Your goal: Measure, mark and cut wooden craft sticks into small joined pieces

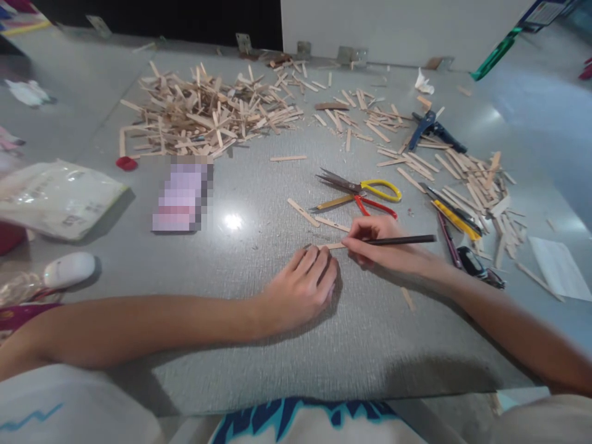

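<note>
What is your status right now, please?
Right hand holding slim black pen-like tool; left hand at one end of flat, pale wooden stick. Dark-bladed, yellow-handled metal scissors lying close beyond right hand.

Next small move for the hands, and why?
Probably mark the pale flat wooden stick with the slim black writing tool: the right hand holds it pen-fashion at the stick's right end, while the left hand covers the other.
</note>
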A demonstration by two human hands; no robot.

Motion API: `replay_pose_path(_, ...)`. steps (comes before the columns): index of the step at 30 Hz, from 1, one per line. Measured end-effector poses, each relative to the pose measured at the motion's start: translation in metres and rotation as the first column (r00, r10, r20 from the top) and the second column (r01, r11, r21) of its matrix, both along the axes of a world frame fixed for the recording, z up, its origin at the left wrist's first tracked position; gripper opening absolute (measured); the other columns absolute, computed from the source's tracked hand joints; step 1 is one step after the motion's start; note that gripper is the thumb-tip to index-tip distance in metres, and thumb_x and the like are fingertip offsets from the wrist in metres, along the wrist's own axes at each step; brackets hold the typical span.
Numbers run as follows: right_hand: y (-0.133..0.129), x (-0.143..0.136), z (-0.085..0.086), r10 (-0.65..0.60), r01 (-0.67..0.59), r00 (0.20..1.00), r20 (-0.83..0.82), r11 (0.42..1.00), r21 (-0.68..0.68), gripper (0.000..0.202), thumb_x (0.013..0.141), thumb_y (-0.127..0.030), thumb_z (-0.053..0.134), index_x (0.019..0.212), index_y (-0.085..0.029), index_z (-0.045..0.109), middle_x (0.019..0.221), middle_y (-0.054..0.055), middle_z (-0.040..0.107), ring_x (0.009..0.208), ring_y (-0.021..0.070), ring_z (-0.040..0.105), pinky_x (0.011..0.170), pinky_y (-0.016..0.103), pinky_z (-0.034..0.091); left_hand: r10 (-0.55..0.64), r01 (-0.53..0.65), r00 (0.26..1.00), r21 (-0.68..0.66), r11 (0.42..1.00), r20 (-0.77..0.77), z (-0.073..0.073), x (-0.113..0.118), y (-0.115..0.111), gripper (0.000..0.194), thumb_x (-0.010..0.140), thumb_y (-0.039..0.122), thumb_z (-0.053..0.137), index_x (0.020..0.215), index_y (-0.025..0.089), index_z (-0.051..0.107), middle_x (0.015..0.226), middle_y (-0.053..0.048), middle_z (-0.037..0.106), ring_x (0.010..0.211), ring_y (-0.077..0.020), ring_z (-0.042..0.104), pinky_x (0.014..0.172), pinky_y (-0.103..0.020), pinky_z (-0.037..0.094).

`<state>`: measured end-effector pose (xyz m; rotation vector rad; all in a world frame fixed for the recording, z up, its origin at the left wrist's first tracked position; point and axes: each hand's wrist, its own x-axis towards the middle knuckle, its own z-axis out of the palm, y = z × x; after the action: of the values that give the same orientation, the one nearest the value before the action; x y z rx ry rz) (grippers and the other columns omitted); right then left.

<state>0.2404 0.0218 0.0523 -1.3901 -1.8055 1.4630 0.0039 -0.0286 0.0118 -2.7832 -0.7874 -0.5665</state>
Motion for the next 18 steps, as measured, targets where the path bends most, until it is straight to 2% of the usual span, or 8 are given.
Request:
replay_pose_path(3,0.001,-0.001,-0.003,-0.015,0.013,0.999,-0.037,0.998,-0.064,0.035,0.089,-0.045,0.086,0.078,-0.021,0.065,0.061,-0.001,0.07,0.05,0.0143,0.063,0.043,0.024,0.048,-0.005,0.005,1.0,0.008,1.0,0.003,-0.002,0.0,0.0,0.036,0.109,0.018,0.044,0.125,0.001,0.072,0.126,-0.026,0.077,0.113,-0.0352,0.073,0.096,-0.047,0.061)
replay_pose_path(8,0.006,-0.003,-0.011,-0.019,0.019,1.0,-0.003,0.997,0.077,0.045,0.098,-0.049,0.077,0.066,-0.021,0.059,0.048,-0.004,0.059,0.041,0.0105,0.055,0.042,0.022,0.039,0.003,-0.003,1.0,0.021,1.0,0.027,-0.001,0.0,0.001,0.038,0.108,0.017,0.042,0.123,0.001,0.074,0.126,-0.025,0.078,0.114,-0.0346,0.073,0.102,-0.048,0.059)
replay_pose_path(13,0.007,-0.003,-0.017,-0.01,0.011,1.0,-0.01,0.995,0.097,0.046,0.099,-0.048,0.072,0.064,-0.023,0.057,0.048,-0.004,0.058,0.038,0.0101,0.052,0.04,0.023,0.039,0.001,-0.001,1.0,-0.02,1.0,0.018,0.001,-0.001,0.0,0.035,0.107,0.019,0.049,0.124,0.001,0.074,0.128,-0.026,0.077,0.118,-0.0365,0.072,0.109,-0.054,0.056)
replay_pose_path(18,0.004,-0.003,-0.021,-0.029,0.034,0.999,-0.033,0.986,0.161,0.046,0.1,-0.042,0.072,0.062,-0.023,0.053,0.045,-0.005,0.056,0.036,0.0092,0.05,0.038,0.022,0.035,0.013,-0.013,1.0,-0.009,1.0,0.016,0.001,-0.002,-0.002,0.035,0.105,0.02,0.053,0.125,0.001,0.075,0.13,-0.028,0.077,0.121,-0.0385,0.073,0.11,-0.056,0.056)
